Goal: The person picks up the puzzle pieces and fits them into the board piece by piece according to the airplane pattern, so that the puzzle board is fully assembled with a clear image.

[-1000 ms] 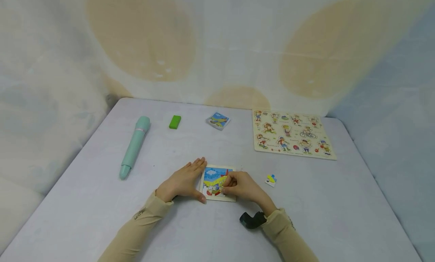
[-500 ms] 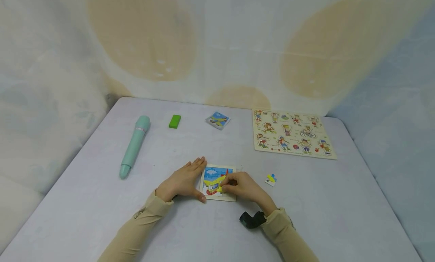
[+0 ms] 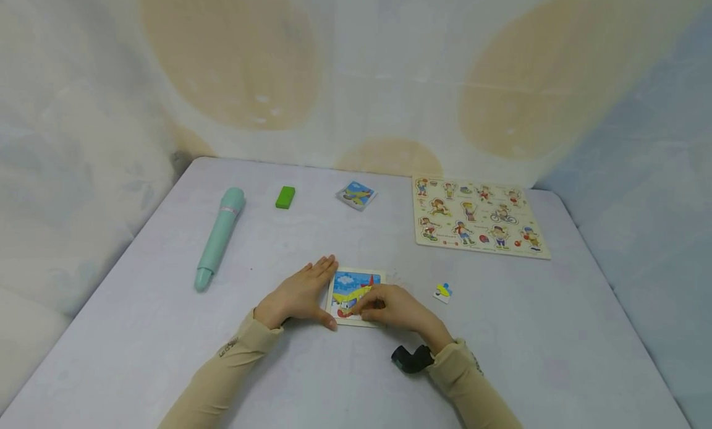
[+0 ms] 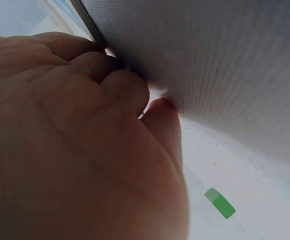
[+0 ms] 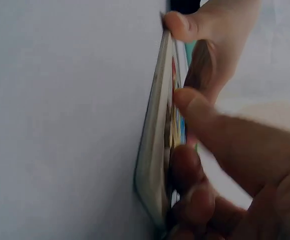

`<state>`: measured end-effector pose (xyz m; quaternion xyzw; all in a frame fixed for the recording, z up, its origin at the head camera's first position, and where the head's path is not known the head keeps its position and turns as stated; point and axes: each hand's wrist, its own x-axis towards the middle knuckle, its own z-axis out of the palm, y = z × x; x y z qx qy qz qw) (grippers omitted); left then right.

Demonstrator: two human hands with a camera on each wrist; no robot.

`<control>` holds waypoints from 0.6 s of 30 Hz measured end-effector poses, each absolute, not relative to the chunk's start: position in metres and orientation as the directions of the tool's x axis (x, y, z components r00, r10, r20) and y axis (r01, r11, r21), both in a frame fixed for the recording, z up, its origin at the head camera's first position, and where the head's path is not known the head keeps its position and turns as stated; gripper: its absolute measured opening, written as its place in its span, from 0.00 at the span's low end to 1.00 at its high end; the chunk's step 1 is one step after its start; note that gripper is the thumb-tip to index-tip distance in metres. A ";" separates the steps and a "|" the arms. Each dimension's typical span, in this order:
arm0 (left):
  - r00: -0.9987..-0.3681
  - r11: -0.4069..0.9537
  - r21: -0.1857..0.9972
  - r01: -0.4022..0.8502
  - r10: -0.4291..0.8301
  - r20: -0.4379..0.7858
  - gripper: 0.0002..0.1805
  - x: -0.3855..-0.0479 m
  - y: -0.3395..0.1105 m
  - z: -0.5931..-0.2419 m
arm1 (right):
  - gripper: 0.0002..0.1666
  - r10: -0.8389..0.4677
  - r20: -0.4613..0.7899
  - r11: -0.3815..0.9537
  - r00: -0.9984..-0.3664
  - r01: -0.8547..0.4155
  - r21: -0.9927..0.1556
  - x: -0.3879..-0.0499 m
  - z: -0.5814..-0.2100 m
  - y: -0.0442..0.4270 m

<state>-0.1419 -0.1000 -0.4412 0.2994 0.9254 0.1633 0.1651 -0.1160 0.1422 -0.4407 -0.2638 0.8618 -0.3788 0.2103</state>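
A small square jigsaw puzzle (image 3: pixel 346 282) in a pale wooden tray lies on the table, showing a yellow and red plane against blue sky. My left hand (image 3: pixel 297 299) rests along the tray's left side, fingers stretched out, thumb by the near-left corner. Over the lower right of the picture, my right hand (image 3: pixel 397 306) bends its thumb and fingers onto a puzzle piece, mostly hidden beneath them. In the right wrist view the thumb (image 5: pixel 199 112) and fingertips touch the picture's surface. A loose puzzle piece (image 3: pixel 443 292), yellow, blue and white, lies to the right.
At the left lies a mint-green cylinder with a narrow tip (image 3: pixel 219 240). Farther back are a green block (image 3: pixel 285 197) and a small plane picture (image 3: pixel 356 195). A wooden peg board with sports figures (image 3: pixel 478 219) sits at the back right. Cloth walls border the table.
My right hand has shifted slightly left and nearer across the puzzle, its fingertips lower on the picture. The plane's nose pieces look more evenly joined. My left hand stays put.
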 end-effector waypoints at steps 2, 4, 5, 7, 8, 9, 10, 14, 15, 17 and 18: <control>-0.766 0.767 0.401 0.500 0.609 -0.209 0.69 -0.142 -0.100 -0.441 | 0.12 -0.612 -0.184 0.566 -0.769 -0.263 -0.781 -0.118 -0.441 0.146; -0.765 0.768 0.402 0.498 0.608 -0.212 0.69 -0.142 -0.100 -0.441 | 0.13 -0.597 -0.215 0.557 -0.773 -0.207 -0.805 -0.120 -0.441 0.152; -0.765 0.768 0.403 0.498 0.608 -0.214 0.69 -0.142 -0.100 -0.441 | 0.14 -0.586 -0.234 0.555 -0.776 -0.174 -0.813 -0.121 -0.441 0.156; -0.765 0.769 0.404 0.495 0.606 -0.217 0.69 -0.142 -0.100 -0.441 | 0.15 -0.567 -0.264 0.549 -0.780 -0.119 -0.827 -0.124 -0.442 0.164; -0.765 0.770 0.402 0.495 0.606 -0.217 0.69 -0.141 -0.100 -0.441 | 0.15 -0.561 -0.273 0.548 -0.781 -0.103 -0.830 -0.125 -0.441 0.169; -0.766 0.770 0.403 0.495 0.606 -0.217 0.69 -0.141 -0.100 -0.441 | 0.16 -0.560 -0.278 0.545 -0.780 -0.095 -0.833 -0.126 -0.440 0.173; -0.766 0.770 0.402 0.496 0.606 -0.215 0.69 -0.142 -0.100 -0.441 | 0.16 -0.559 -0.282 0.547 -0.779 -0.091 -0.832 -0.127 -0.438 0.177; -0.766 0.768 0.401 0.500 0.608 -0.210 0.69 -0.142 -0.101 -0.441 | 0.19 -0.531 -0.296 0.575 -0.794 -0.081 -0.814 -0.130 -0.428 0.195; -0.765 0.767 0.402 0.500 0.609 -0.210 0.69 -0.142 -0.101 -0.440 | 0.19 -0.519 -0.297 0.584 -0.802 -0.079 -0.808 -0.130 -0.425 0.199; -0.764 0.767 0.402 0.499 0.609 -0.214 0.69 -0.142 -0.100 -0.440 | 0.22 -0.489 -0.304 0.607 -0.817 -0.069 -0.792 -0.130 -0.419 0.210; -0.764 0.768 0.402 0.498 0.608 -0.217 0.69 -0.142 -0.100 -0.440 | 0.23 -0.477 -0.308 0.616 -0.823 -0.063 -0.785 -0.130 -0.417 0.216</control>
